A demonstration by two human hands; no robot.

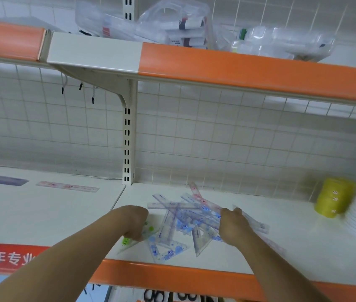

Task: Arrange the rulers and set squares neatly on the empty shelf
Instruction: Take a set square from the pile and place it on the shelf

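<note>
Sorting looks barely started: the rulers and set squares (183, 216) lie in a messy heap on the shelf (303, 236). The left hand (132, 221) curls round a green set square (127, 243), and the right hand (232, 225) grips some long rulers (255, 223).

We're in a shop — retail shelving (303, 247) with orange edge strips (238, 66), a slotted upright (127, 149), wire-grid backing (216, 131), bagged stock (172, 22) up top, a red printed banner (9, 256) lower left.
</note>
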